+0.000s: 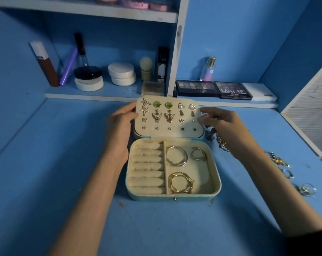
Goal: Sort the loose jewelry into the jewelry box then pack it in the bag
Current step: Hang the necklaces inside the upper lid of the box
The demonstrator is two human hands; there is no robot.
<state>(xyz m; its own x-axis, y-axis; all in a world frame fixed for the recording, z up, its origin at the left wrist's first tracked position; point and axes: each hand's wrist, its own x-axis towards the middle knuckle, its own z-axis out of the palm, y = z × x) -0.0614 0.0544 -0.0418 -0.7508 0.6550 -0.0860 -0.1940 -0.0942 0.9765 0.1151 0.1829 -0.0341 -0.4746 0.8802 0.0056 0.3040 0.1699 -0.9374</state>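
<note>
Head view: the open jewelry box is seen at centre, its earring panel gripped at the left edge by the left hand, pinched at the right by the right hand; slow, level lowering is advised.

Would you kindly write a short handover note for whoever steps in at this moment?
Left hand grips the left edge of the earring panel; right hand touches its right edge, grip unclear.
Jewelry box is open on the table; studs sit on the panel, hoop earrings lie in the right compartment, ring rolls are empty.
To do: loose jewelry right of the box needs sorting; then close and pack. No bag in view.
</note>
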